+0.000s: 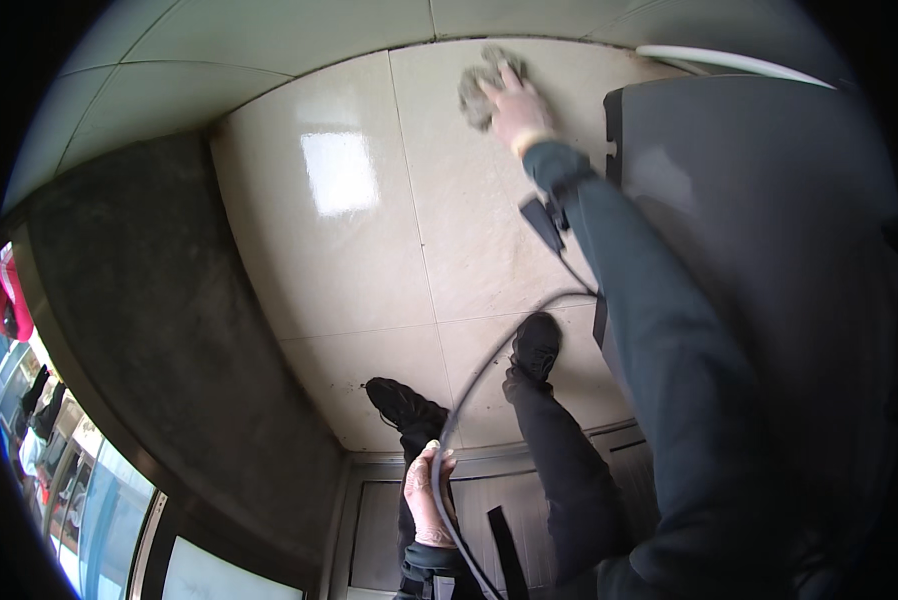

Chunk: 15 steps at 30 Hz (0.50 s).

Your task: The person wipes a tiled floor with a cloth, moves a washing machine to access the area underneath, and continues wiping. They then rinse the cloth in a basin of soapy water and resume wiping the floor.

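Observation:
My right hand [522, 114], in a thin translucent glove, is pressed on a crumpled grey cloth [479, 96] against the cream tiles [351, 270], near their far edge. Motion blurs this hand a little. A small black device [543, 223] on a cable hangs by the right wrist. Low in the view my left hand [428, 495], also gloved, is beside a black cable [456, 409] that curves in front of it; its fingers are partly curled, and whether they grip anything cannot be told.
Black shoes [537, 346] stand on the tiles. A large dark grey cabinet-like object [749, 172] is at right, with a white pipe [726, 56] behind it. A dark panel [164, 300] borders the left. Beyond the glass at lower left, a person [33, 450] is visible.

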### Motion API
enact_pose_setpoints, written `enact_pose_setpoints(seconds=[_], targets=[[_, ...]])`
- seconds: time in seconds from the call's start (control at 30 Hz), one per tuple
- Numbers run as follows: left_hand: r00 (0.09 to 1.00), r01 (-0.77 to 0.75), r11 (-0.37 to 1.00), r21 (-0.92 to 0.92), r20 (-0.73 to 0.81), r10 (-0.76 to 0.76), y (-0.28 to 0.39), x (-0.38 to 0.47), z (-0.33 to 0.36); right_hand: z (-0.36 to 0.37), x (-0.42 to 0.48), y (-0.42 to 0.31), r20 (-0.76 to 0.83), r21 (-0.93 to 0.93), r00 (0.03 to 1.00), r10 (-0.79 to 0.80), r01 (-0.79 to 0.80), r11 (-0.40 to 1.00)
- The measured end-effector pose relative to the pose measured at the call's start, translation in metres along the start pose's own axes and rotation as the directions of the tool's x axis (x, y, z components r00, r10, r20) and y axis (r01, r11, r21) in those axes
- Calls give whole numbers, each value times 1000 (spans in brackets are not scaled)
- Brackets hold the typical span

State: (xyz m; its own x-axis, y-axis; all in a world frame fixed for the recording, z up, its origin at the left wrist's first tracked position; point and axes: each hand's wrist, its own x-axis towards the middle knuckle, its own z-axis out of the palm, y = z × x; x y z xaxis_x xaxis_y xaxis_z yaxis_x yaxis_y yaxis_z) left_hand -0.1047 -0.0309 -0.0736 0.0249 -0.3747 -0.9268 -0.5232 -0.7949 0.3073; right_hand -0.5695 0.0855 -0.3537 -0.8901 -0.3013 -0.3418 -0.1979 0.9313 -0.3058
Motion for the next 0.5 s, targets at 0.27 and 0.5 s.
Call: enact_pose_setpoints(seconds=[0.27,0.5], targets=[[987,-17,993,-113,157,35,13,-23,23,53,-95,-8,556,-415,796,-241,516,749],[970,-40,998,43,241,28,46,-36,31,76,-243,-11,509,-73,856,91,-62,995]])
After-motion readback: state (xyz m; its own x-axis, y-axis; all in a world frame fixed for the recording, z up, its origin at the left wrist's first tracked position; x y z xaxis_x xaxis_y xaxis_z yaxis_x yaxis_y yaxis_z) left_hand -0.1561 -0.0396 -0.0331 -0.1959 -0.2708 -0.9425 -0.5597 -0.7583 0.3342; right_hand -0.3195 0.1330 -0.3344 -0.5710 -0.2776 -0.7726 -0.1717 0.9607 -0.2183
